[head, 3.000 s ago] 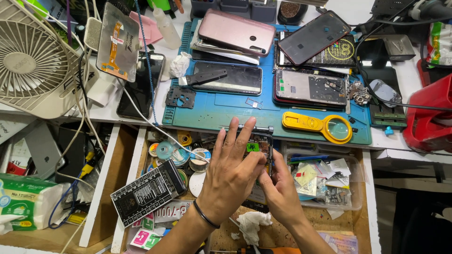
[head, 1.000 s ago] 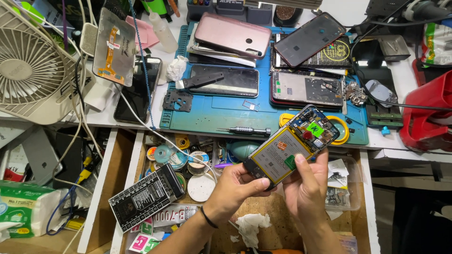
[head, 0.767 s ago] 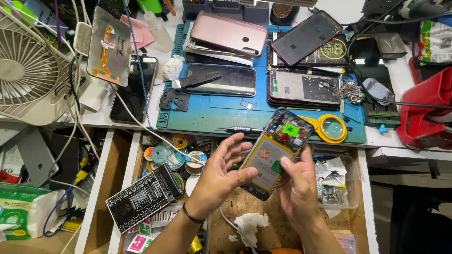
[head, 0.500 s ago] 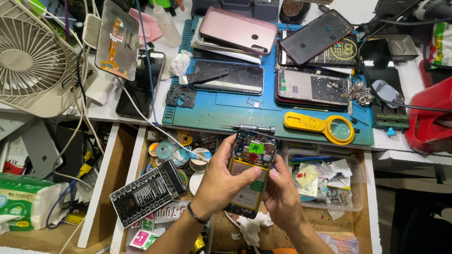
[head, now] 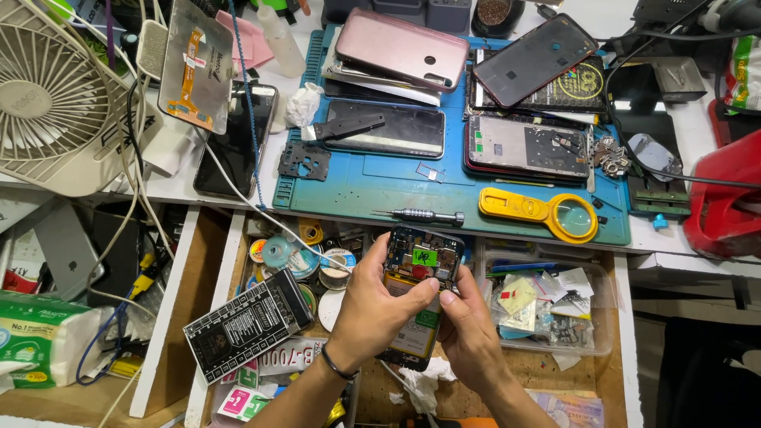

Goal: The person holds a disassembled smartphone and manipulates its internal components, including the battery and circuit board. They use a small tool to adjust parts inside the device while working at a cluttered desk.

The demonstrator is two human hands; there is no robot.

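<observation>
Centrally, opened black smartphone with exposed circuit board and yellow battery (head: 420, 297) held above open wooden drawer (head: 238, 261), left hand (head: 372, 313) clamped on its left edge, right hand (head: 472, 333) gripping right edge, blue rubber work mat (head: 380, 186) beyond, yellow magnifying glass (head: 547, 214) near, 2 hands nearly touching.

Both forearms rise from below, left hand (head: 376, 305) and right hand (head: 469, 337) cupped together, fingers curled.

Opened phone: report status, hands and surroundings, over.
Both hands on opened phone: left hand wraps left edge, right hand at right edge. Phone held over open drawer. Screwdriver and magnifier idle on blue mat.
</observation>
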